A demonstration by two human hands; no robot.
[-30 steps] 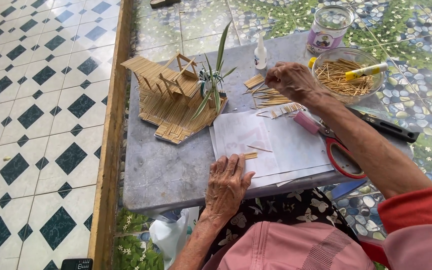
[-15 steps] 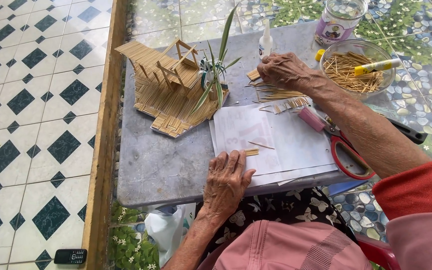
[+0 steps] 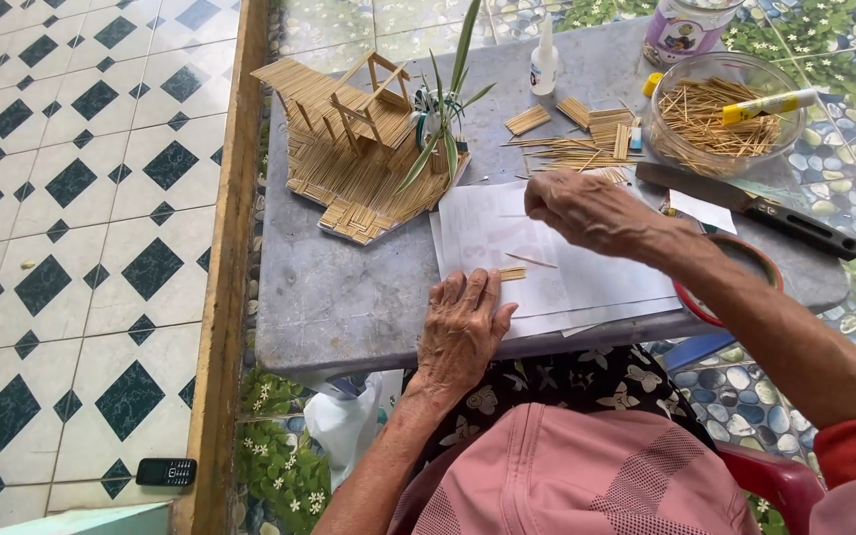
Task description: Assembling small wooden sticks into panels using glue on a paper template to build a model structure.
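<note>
A grey counter [image 3: 349,297] fills the middle of the view, standing between a floor of white and dark green tiles [image 3: 81,198] on one side and patterned tiles with flowers on the other. On the counter's far corner sits a model house [image 3: 359,139] built of thin wooden sticks, with a small green plant [image 3: 443,119] in a pot touching its side. Near the person, a stack of white paper sheets [image 3: 507,233] lies flat on the counter.

The left hand [image 3: 463,332] rests palm down on the near edge of the paper, its fingers spread flat and relaxed, holding nothing. Just beyond its fingertips lies a small bundle of joined sticks [image 3: 512,273], and a single loose stick [image 3: 530,261] lies on the paper beside it.

The right hand [image 3: 587,208] hovers above the far part of the paper, its fingers curled together and pinched around a single thin stick [image 3: 513,215] whose tip pokes out to the side.

Behind the right hand, a loose heap of sticks [image 3: 587,139] lies on the counter. A round glass bowl [image 3: 725,109] full of sticks stands near it, with a yellow tube lying across it. A dark-handled knife [image 3: 755,206] lies beside the bowl. A small white glue bottle [image 3: 544,64] stands upright at the far edge. Red-handled scissors [image 3: 735,287] are partly hidden under the right forearm. A black phone [image 3: 165,472] lies on the floor.
</note>
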